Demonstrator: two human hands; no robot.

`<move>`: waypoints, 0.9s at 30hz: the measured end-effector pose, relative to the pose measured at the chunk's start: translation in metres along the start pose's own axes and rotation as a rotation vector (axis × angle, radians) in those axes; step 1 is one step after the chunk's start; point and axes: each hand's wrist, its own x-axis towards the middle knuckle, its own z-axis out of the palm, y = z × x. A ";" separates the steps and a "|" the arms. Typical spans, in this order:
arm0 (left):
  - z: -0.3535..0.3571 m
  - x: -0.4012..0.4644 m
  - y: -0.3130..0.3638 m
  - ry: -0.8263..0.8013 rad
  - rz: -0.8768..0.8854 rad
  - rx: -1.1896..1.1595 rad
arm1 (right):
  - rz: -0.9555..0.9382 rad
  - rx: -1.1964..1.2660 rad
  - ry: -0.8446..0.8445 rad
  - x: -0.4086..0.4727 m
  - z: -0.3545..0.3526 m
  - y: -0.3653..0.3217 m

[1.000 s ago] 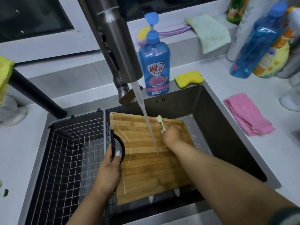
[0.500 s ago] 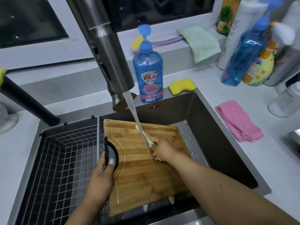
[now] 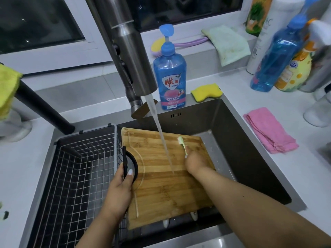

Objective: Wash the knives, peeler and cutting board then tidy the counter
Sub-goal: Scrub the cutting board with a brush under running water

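A bamboo cutting board [image 3: 161,183] lies tilted across the dark sink [image 3: 232,126], under running water from the steel faucet [image 3: 129,56]. My left hand [image 3: 120,190] grips the board's left edge at its black handle ring [image 3: 131,165]. Over the board's right side, my right hand [image 3: 195,161] holds a pale green handled tool [image 3: 181,143], whose working end I cannot see. Two white handle tips [image 3: 179,219] stick out from under the board's near edge.
A black wire basket [image 3: 77,176] fills the sink's left part. Behind the sink stand a blue soap bottle [image 3: 170,77] and a yellow sponge [image 3: 206,92]. A pink cloth [image 3: 268,130] lies on the right counter, several bottles [image 3: 275,56] behind it.
My right hand with the green tool moved left under the water stream, then back to the board's right side. My left hand kept its grip on the handle ring.
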 end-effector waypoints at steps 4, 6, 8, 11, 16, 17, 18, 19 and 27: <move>0.000 -0.001 0.002 -0.007 -0.002 -0.006 | -0.196 0.185 -0.130 -0.027 0.021 -0.024; 0.000 -0.002 0.002 -0.009 0.001 -0.014 | -0.285 0.145 -0.131 -0.022 0.022 -0.027; 0.001 -0.002 0.003 -0.010 -0.005 -0.021 | -0.163 0.174 -0.057 -0.012 0.010 -0.019; 0.001 -0.004 0.004 -0.016 0.004 -0.016 | -0.011 -0.024 0.019 -0.009 0.003 -0.002; -0.001 -0.002 0.001 -0.017 -0.002 0.013 | -0.242 0.123 -0.126 -0.028 0.018 -0.021; 0.000 -0.002 0.001 -0.017 -0.005 0.010 | -0.245 0.125 -0.128 -0.022 0.016 -0.020; 0.001 -0.003 0.002 -0.018 0.001 0.005 | -0.214 0.123 -0.098 -0.013 0.012 -0.016; 0.001 -0.004 0.003 -0.020 0.009 0.003 | -0.148 0.099 -0.055 -0.005 0.006 -0.010; 0.000 -0.004 0.005 -0.025 0.018 0.009 | -0.216 0.045 -0.043 -0.013 0.014 -0.009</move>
